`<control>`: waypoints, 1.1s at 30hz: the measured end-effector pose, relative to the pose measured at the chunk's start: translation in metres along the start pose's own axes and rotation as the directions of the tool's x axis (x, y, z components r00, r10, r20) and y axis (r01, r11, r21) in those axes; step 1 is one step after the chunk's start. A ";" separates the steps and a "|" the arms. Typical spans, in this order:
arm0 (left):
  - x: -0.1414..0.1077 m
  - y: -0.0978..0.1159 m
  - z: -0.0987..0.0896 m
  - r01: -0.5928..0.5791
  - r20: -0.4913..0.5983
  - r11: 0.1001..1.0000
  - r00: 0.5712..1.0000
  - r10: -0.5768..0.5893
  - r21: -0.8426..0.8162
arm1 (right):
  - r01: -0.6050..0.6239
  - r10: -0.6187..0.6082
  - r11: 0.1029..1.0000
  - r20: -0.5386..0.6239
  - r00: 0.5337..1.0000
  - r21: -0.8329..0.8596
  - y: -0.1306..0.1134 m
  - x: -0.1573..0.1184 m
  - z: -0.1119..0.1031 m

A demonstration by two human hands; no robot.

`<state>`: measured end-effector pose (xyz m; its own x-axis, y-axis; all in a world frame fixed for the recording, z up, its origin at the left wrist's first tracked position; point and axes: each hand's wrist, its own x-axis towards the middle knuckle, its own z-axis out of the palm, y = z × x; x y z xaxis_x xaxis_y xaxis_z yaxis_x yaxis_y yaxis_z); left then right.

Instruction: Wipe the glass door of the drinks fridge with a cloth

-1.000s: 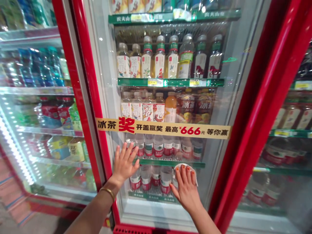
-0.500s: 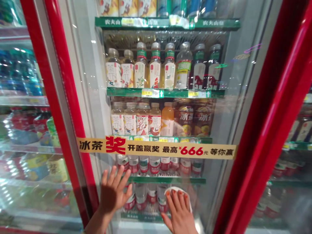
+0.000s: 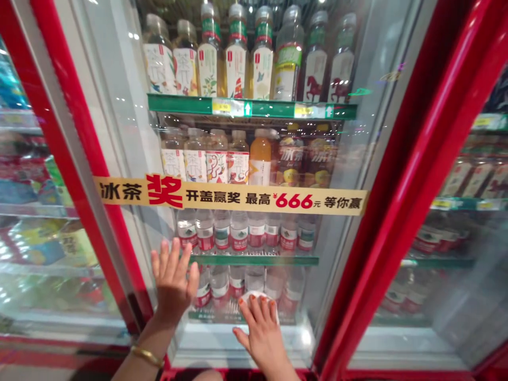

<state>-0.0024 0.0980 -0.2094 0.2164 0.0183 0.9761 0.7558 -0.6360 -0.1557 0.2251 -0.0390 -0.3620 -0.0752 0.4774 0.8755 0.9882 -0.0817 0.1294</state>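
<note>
White cloth (image 3: pixel 257 293), likely light, soft, pliable, lies under right hand (image 3: pixel 261 330) against glass door (image 3: pixel 129 132); fingers flattened, unclenched; best held at its middle. Left hand (image 3: pixel 173 283): fingers spread, holding nothing.

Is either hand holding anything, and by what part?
The right hand presses a white cloth against the glass door, covering most of it; its upper edge shows past the fingertips. The left hand holds nothing.

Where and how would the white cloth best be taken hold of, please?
The white cloth is likely pinched best at its upper edge, coming from above: it lies under the right hand, mostly covered, but that edge shows beyond the fingertips.
</note>
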 end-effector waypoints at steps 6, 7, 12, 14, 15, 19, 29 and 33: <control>-0.088 0.022 0.022 -0.037 0.032 0.999 0.999 0.037 0.007 | -0.410 0.403 0.911 -0.114 0.908 -0.045 0.077 0.012 -0.021; -0.095 0.020 0.026 -0.035 0.020 0.999 0.999 0.034 0.007 | -0.456 0.449 0.890 -0.133 0.884 -0.028 0.075 0.029 -0.020; -0.097 0.018 0.031 -0.023 0.033 1.000 0.999 0.022 0.008 | -0.097 0.092 0.995 -0.129 0.987 -0.034 0.014 0.041 0.007; -0.094 0.021 0.030 0.003 0.024 1.000 1.000 -0.003 0.010 | 0.056 -0.060 0.998 -0.104 0.993 -0.036 0.007 0.014 0.011; -0.092 0.022 0.029 0.013 0.019 1.000 1.000 -0.013 0.010 | 0.082 -0.085 0.996 -0.096 0.992 -0.035 0.012 0.004 0.008; -0.084 0.029 0.026 -0.016 0.021 1.000 1.000 0.016 0.015 | -0.205 0.201 0.979 -0.152 0.968 -0.010 0.063 0.034 -0.024; -0.078 0.019 -0.004 0.023 0.056 0.994 0.998 -0.018 -0.103 | 0.272 -0.274 0.962 -0.134 0.952 -0.036 0.005 0.088 -0.032; -0.093 -0.005 -0.010 0.075 0.104 0.997 0.992 -0.071 -0.033 | -0.013 0.003 0.998 -0.149 0.989 -0.063 0.064 0.096 -0.057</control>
<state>-0.0330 0.0918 -0.2972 0.2255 0.1436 0.9636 0.7490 -0.6580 -0.0772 0.2741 -0.0481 -0.2429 -0.0908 0.3414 0.9355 0.9788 -0.1426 0.1470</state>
